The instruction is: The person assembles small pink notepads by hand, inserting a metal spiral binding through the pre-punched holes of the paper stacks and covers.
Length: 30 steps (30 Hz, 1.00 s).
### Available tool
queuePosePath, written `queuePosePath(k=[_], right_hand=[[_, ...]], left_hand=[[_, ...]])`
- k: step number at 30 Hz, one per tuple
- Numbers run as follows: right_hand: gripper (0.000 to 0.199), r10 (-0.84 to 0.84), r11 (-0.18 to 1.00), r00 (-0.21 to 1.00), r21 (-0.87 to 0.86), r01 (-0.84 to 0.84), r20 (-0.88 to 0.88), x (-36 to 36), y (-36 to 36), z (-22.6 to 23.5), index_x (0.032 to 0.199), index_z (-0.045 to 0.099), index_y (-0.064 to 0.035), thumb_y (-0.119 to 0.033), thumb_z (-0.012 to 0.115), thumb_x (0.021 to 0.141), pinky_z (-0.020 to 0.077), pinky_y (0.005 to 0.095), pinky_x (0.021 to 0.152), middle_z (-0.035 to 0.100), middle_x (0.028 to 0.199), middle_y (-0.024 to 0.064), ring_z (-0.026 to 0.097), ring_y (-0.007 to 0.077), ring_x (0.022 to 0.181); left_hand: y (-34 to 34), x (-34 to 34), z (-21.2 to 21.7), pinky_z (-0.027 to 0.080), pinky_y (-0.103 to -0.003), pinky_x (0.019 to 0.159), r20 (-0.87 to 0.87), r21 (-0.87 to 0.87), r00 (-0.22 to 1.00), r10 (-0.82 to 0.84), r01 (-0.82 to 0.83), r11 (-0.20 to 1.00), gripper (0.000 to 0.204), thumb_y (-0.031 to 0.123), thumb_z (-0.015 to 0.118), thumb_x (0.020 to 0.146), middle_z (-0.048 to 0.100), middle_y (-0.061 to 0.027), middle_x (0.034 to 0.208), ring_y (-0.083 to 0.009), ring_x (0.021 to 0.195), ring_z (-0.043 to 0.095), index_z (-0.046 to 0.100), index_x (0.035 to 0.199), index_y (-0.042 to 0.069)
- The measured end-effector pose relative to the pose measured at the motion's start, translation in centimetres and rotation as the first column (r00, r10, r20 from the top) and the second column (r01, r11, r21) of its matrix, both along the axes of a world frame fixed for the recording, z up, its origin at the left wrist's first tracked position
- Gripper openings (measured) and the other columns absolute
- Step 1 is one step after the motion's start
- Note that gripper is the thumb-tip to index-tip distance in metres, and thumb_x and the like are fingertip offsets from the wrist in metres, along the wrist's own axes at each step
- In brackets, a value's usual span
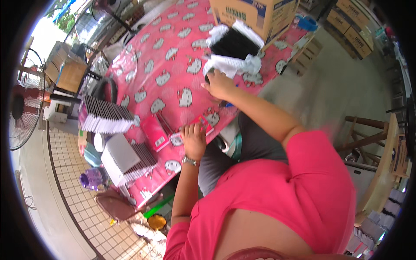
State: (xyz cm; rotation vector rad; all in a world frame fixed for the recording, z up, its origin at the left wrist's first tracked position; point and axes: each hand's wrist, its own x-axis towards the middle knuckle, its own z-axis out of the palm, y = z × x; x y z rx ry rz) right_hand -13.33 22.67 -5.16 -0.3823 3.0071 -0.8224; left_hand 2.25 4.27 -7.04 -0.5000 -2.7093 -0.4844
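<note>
A table is covered with a pink cartoon-cat cloth (pixel 173 56). My left hand (pixel 193 139), with a watch on its wrist, holds a flat pink packet (pixel 203 124) down at the table's near edge. More pink packets (pixel 157 132) lie just left of it. My right hand (pixel 219 84) reaches farther across the table. Its fingers curl over the near edge of the white paper wrapping (pixel 229 65) around a bundle of black items (pixel 235 43). Something small and blue (pixel 229 104) shows under my right wrist.
A cardboard box (pixel 255 13) stands behind the bundle. Two stacks of dark-edged booklets (pixel 106 117) (pixel 130 158) sit at the table's left end, above a purple bottle (pixel 91 178) and brown bag (pixel 115 204). A fan (pixel 21 113) is far left, more boxes (pixel 352 21) and wooden furniture (pixel 368 134) to the right.
</note>
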Motion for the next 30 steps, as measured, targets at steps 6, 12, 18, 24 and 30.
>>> queuePosePath(k=[6,12,18,24,30], right_hand=[[0.054,-0.213,0.958,0.958,0.153,0.244,-0.193,-1.6,-2.0,-3.6,0.120,0.061,-0.0140,-0.051,0.071,0.081,0.0454,0.0565,0.090,0.054,0.124,0.0125,0.048,0.0324,0.120],[0.035,0.046,0.998,0.995,-0.026,-0.049,-0.083,-1.5,0.1,-4.0,0.108,0.062,-0.0142,-0.029,0.071,0.077,0.0399,0.0602,0.095,0.055,0.115,0.0104,0.049,0.0302,0.116],[0.033,0.198,0.980,0.914,0.080,-0.181,-0.353,2.0,0.4,-4.6,0.104,0.060,-0.0082,-0.024,0.069,0.076,0.0290,0.0672,0.107,0.050,0.127,0.0186,0.041,0.0442,0.129],[0.039,0.052,0.994,0.964,0.103,-0.026,-0.260,1.1,-0.7,-4.0,0.107,0.063,-0.0062,-0.030,0.074,0.077,0.0400,0.0577,0.102,0.054,0.129,0.0198,0.046,0.0465,0.124],[0.039,0.792,0.560,0.478,-0.765,-0.319,0.380,2.8,0.1,-0.5,0.113,0.067,-0.0023,-0.019,0.070,0.078,0.0490,0.0280,0.085,0.066,0.105,0.0048,0.061,0.0130,0.094]], left_hand=[[0.3,-0.2,0.9,0.039,-0.047,0.097,-0.001,0.034,1.000,-0.014,0.014,0.999,0.015,0.013,0.062,0.089,0.063,-0.0104,0.092,-0.0320,0.092,0.057,0.060,0.103,0.007],[-0.2,-0.1,0.2,0.040,-0.048,0.099,-0.009,0.003,1.000,-0.013,0.013,1.000,0.018,0.014,0.061,0.088,0.064,-0.0102,0.092,-0.0307,0.092,0.059,0.062,0.104,0.006],[-0.7,0.2,-0.7,0.032,-0.058,0.105,0.053,0.025,0.998,0.036,-0.037,0.999,0.019,0.020,0.064,0.089,0.064,-0.0075,0.095,-0.0297,0.103,0.058,0.062,0.105,0.010],[1.3,1.2,-0.2,0.018,-0.073,0.106,-0.065,-0.065,0.927,0.370,-0.374,0.925,0.028,0.029,0.074,0.083,0.060,-0.0051,0.105,-0.0327,0.126,0.047,0.062,0.105,0.017],[-1.4,0.9,-1.9,0.033,-0.056,0.099,0.046,0.066,0.976,0.214,-0.217,0.974,0.028,0.028,0.079,0.077,0.061,-0.0059,0.105,-0.0318,0.112,0.051,0.065,0.097,0.015]])
